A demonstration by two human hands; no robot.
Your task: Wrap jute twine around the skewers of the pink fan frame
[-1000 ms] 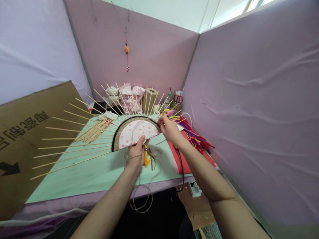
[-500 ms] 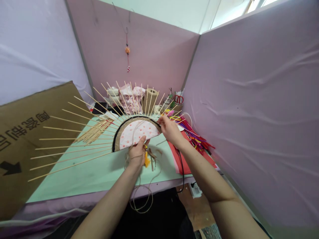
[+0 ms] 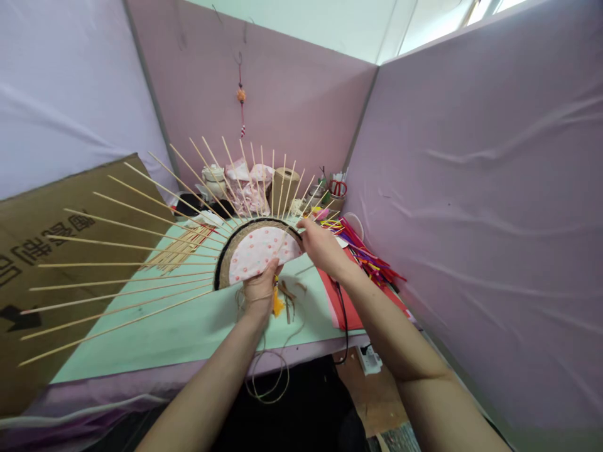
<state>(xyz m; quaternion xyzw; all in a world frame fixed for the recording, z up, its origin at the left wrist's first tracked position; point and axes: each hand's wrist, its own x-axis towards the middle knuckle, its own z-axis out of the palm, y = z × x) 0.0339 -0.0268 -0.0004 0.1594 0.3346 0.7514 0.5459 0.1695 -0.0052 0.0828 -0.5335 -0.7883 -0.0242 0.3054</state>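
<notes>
A half-round fan (image 3: 264, 251) with a white, pink-dotted face is held tilted above the table. Brown twine and a black band edge its curve, and many thin wooden sticks (image 3: 155, 207) radiate outward. My left hand (image 3: 260, 285) grips its straight lower edge, thumb on the dotted face. At the right end of the curved rim, my right hand (image 3: 318, 245) is closed with fingertips pinched; the twine seems to run to them across the face. Loose twine (image 3: 271, 376) loops down from my left hand past the table edge. A yellow tassel (image 3: 277, 304) hangs beside that hand.
A bundle of sticks (image 3: 181, 248) lies left on the green tabletop (image 3: 155, 339). Colourful pipe cleaners (image 3: 372, 257) and red sheets (image 3: 346, 301) lie right. Behind are a twine spool (image 3: 285, 185), pink cloth (image 3: 249, 182) and red-handled scissors (image 3: 338, 187). Cardboard (image 3: 61, 263) leans left.
The fan has turned toward me, its left sticks now reaching farther left and lower. The twine across its face has been drawn toward my right hand, which moved slightly left.
</notes>
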